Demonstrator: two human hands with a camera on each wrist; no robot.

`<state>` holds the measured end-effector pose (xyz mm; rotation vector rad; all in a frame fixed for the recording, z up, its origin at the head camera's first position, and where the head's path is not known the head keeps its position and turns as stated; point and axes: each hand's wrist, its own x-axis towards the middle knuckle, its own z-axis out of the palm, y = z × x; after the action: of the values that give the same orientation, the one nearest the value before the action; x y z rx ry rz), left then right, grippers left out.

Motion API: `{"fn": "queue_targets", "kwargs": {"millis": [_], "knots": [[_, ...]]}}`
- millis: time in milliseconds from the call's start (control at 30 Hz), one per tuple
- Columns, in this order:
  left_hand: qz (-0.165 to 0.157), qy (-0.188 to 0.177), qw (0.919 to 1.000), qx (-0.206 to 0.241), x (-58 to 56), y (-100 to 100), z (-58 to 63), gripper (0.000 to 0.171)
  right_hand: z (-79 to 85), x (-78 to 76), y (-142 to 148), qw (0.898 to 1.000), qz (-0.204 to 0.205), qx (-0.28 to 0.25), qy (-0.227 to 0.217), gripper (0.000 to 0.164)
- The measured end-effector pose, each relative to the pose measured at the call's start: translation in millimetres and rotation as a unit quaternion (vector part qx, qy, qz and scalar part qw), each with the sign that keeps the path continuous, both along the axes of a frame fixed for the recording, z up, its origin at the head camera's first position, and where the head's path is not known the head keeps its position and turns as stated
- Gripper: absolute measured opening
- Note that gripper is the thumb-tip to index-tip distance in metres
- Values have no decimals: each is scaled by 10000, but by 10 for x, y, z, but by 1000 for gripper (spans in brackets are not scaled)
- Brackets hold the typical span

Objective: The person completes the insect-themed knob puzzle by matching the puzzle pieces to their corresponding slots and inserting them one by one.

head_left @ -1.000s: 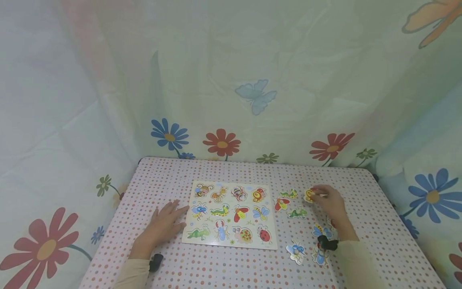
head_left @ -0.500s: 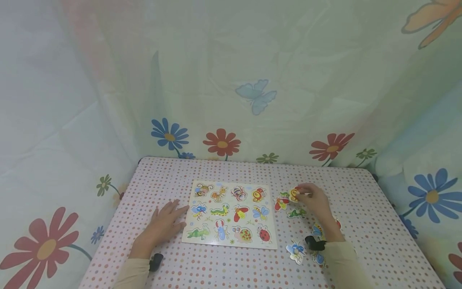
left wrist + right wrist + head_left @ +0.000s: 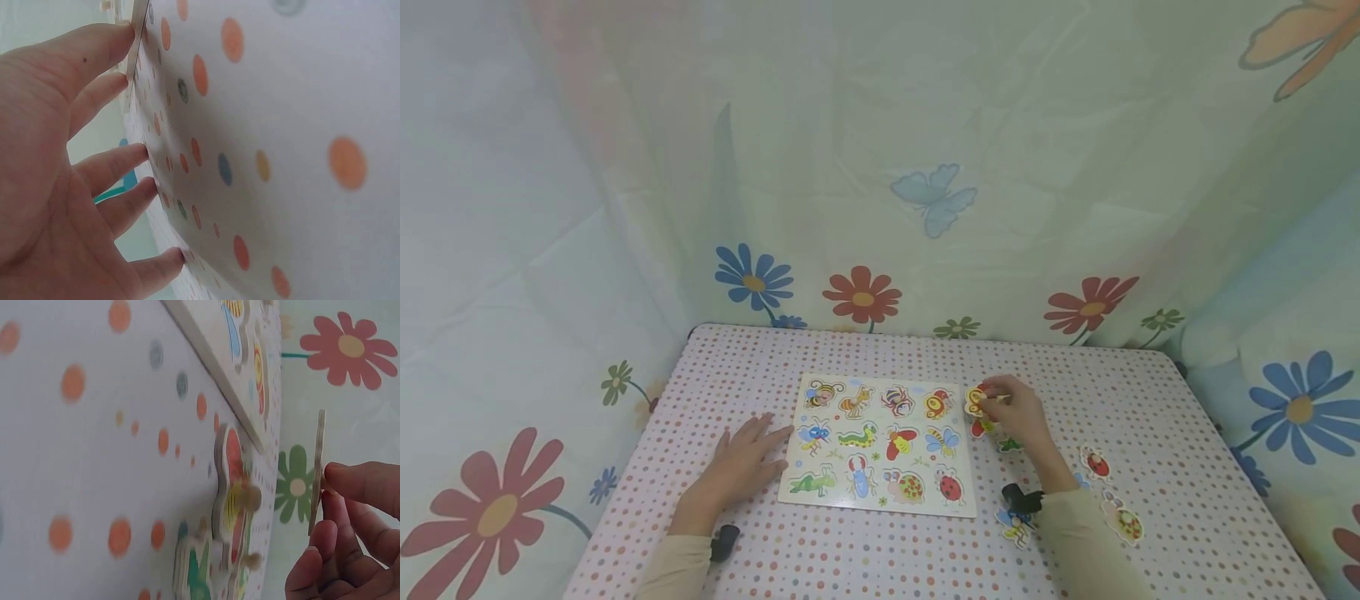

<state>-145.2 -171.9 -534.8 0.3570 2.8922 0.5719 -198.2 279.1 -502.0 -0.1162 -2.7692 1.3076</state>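
A pale wooden peg puzzle board [image 3: 917, 462] with printed insects lies mid-table in the head view. My left hand [image 3: 733, 467] rests beside it with fingers spread, fingertips at its left edge. In the left wrist view the left hand [image 3: 50, 156] has its thumb and a finger at the board's rim. My right hand [image 3: 1018, 412] pinches a red and yellow butterfly-like puzzle piece [image 3: 974, 402] near the board's upper right corner. In the right wrist view this puzzle piece [image 3: 318, 469] appears edge-on, raised off the table, between thumb and fingers of the right hand [image 3: 356, 531].
Below the right hand lie a red-winged bug piece [image 3: 232, 494] and a green grasshopper piece [image 3: 199, 572]. Farther right are a ladybird piece [image 3: 1097, 463] and a snail-like piece [image 3: 1125, 523]. A blue mosquito-like piece [image 3: 1017, 529] lies near the right wrist's black strap.
My right hand has carried the butterfly-like piece leftward to the board's right edge, uncovering the ladybird and snail-like pieces. The left hand stays in place.
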Motion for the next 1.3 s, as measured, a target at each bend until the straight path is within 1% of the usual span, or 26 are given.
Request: {"fn": "queue_targets", "kwargs": {"millis": [133, 300, 433, 767, 1067, 1300], "knots": [[6, -5, 10000, 35, -4, -1, -1, 55, -45, -58, -125, 10000, 71, 11, -3, 34], [26, -15, 10000, 71, -4, -2, -6, 55, -65, -107, -268, 9998, 153, -97, 9, 33], [28, -28, 10000, 73, 1, -1, -1, 56, -78, -142, -357, 9998, 114, -175, -12, 32], [8, 69, 9999, 75, 8, -11, -4, 55, -128, -253, -534, 9997, -75, -20, -233, 29], [45, 23, 9999, 163, 7, 0, 2, 55, -167, -247, -572, 9986, 25, -132, -519, 26], [56, 8, 9999, 160, 10, 1, 0, 56, -165, -229, -602, 9983, 90, -80, -569, 25]]}}
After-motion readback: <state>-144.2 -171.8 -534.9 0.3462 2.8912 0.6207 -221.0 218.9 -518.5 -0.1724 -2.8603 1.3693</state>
